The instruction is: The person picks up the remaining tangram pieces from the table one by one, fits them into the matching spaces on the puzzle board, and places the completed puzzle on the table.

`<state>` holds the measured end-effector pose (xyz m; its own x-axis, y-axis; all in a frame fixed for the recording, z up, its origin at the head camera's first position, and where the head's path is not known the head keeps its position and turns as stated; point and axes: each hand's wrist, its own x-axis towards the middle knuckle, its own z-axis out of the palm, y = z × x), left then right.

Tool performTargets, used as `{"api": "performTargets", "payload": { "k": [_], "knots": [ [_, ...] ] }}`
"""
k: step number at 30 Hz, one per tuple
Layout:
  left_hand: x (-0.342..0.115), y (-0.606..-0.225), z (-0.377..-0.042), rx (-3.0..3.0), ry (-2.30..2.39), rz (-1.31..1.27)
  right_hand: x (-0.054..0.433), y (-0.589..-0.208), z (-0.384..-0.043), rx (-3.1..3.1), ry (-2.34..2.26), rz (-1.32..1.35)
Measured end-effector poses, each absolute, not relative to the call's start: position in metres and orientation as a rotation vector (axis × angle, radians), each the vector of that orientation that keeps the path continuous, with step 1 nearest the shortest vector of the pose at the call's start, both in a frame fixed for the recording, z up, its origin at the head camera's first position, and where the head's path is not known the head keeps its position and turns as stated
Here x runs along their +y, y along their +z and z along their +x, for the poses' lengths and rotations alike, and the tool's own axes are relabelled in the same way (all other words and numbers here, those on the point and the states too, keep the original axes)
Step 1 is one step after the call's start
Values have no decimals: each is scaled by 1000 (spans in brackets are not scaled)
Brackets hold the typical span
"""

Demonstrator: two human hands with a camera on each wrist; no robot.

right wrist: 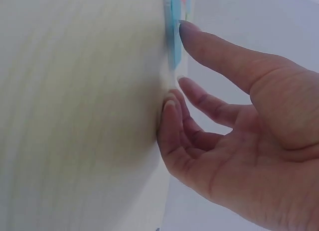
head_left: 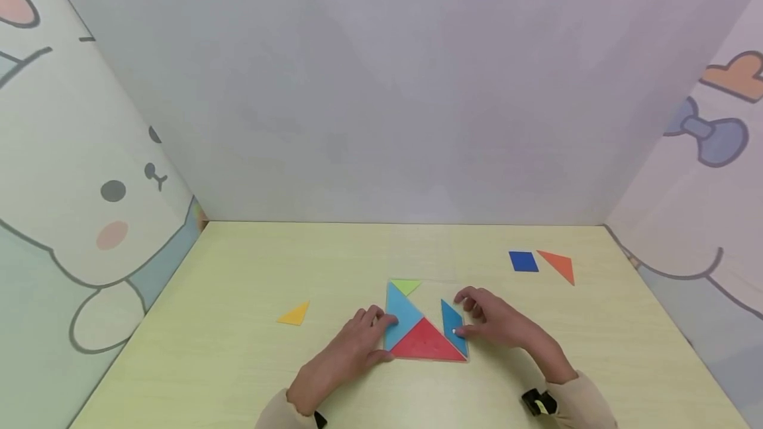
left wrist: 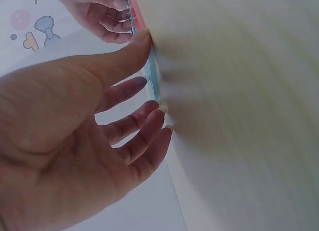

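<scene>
A thin, clear-edged square tangram tray [head_left: 434, 294] lies on the table, partly filled with flat pieces. In it are a light-blue large triangle [head_left: 403, 310], a red large triangle [head_left: 426, 341], a small green triangle [head_left: 405, 286] and a blue parallelogram [head_left: 451, 323] along the right side. My left hand [head_left: 357, 343] rests at the tray's left side, its index fingertip on the light-blue triangle and its thumb at the lower left corner. My right hand [head_left: 496, 318] touches the parallelogram with its thumb tip; its other fingers are bent loosely, away from the thumb.
A yellow triangle [head_left: 295, 314] lies left of the tray. At the back right are a dark blue square piece [head_left: 524, 261] and an orange-red triangle [head_left: 559, 265]. A pale panel [head_left: 393, 98] stands behind the table, with cartoon-printed walls [head_left: 95, 171] at the sides.
</scene>
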<state>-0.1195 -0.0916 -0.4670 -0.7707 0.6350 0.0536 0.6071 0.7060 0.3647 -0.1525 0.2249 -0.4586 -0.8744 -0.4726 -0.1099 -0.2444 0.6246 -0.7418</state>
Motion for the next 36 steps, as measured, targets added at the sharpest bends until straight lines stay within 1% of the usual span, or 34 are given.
{"api": "performTargets", "payload": {
  "k": [10,22,36],
  "knots": [
    [-90,-467,-119,2841,523,994,230,-456,-155,2562,-1108,-560],
    [-90,-464,-117,2815,530,971,232,-451,-158,2717,-1132,-395],
    [-89,-464,-117,2797,507,935,247,-449,-163,2852,-1132,-439]
  ]
}}
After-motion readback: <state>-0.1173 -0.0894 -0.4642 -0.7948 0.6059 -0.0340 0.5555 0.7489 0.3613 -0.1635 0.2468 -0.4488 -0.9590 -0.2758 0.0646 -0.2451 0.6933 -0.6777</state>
